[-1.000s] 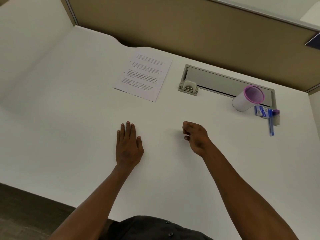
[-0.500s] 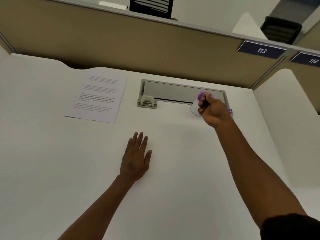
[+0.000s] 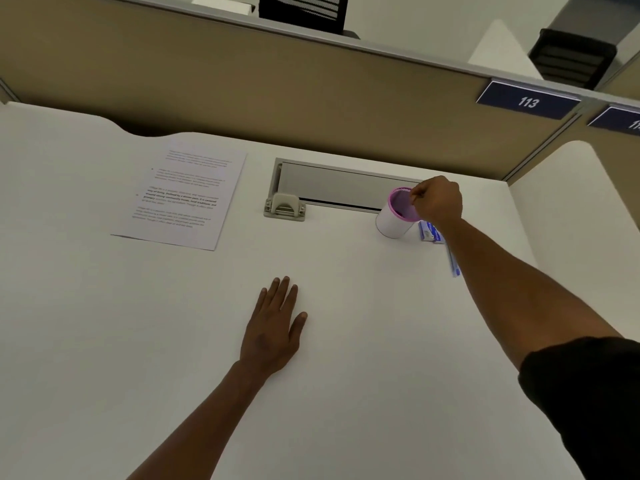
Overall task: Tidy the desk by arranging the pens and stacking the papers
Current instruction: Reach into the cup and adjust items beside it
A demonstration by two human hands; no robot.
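Observation:
A white pen cup (image 3: 393,223) with a pink rim stands at the back right of the white desk (image 3: 138,341). My right hand (image 3: 438,200) hovers over the cup's right rim, fingers pinched on a thin dark pen whose lower end dips into the cup. A blue pen (image 3: 453,263) lies on the desk just right of the cup, partly hidden by my forearm. One printed sheet of paper (image 3: 183,195) lies flat at the back left. My left hand (image 3: 273,327) rests palm down on the desk's middle, holding nothing.
A small blue-and-white box (image 3: 427,232) sits against the cup's right side. A grey cable tray lid (image 3: 339,185) with a beige latch (image 3: 284,206) is set into the desk behind. Tan partition walls (image 3: 242,81) close the back and right.
My right hand went from the desk's middle up to the cup with the dark pen, then shifted to the cup's right rim. The left hand stayed flat on the desk.

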